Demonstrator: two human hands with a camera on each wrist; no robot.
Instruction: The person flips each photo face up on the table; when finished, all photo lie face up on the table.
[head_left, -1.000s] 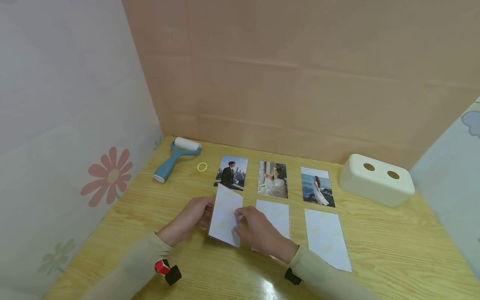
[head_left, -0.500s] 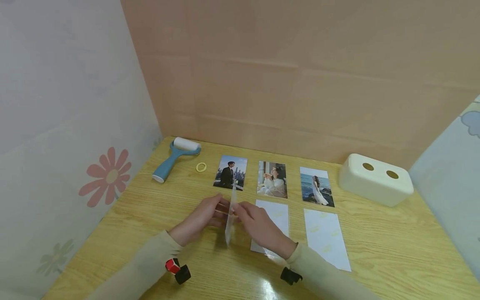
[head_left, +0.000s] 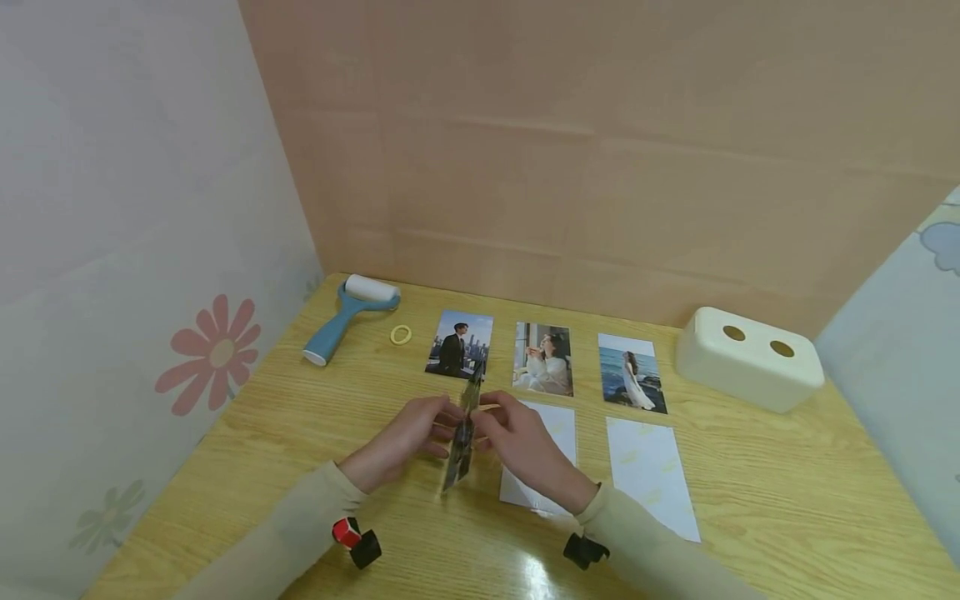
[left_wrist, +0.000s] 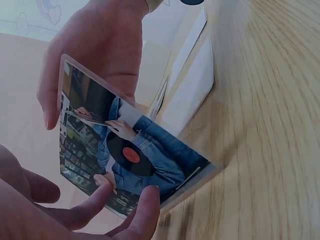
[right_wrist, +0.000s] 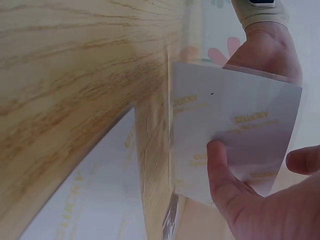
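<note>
A photo point(head_left: 460, 450) in a clear border stands on edge above the table, held between both hands. In the left wrist view its picture side point(left_wrist: 82, 145) shows a denim jacket and a black record with a red centre. Fingertips of the left hand point(head_left: 401, 437) press on that picture side. The right hand point(head_left: 525, 446) presses a digit against the white back point(right_wrist: 230, 105), which has yellow lettering. Beside the right hand lies a white-backed card point(head_left: 558, 425), partly hidden under the forearm, and farther right another white-backed card point(head_left: 648, 467).
Three face-up photos lie in a row behind: a suited person point(head_left: 453, 346), a seated person in white point(head_left: 551, 375) and a seaside picture point(head_left: 633, 379). At back left are a blue-handled roller point(head_left: 333, 333) and a small yellow ring point(head_left: 401, 342). A cream box point(head_left: 738, 371) with two holes stands back right.
The photo has turned from white back facing up, through edge-on, to its dark picture side showing at the left. The left hand has come closer to the right; the cards on the table stay.
</note>
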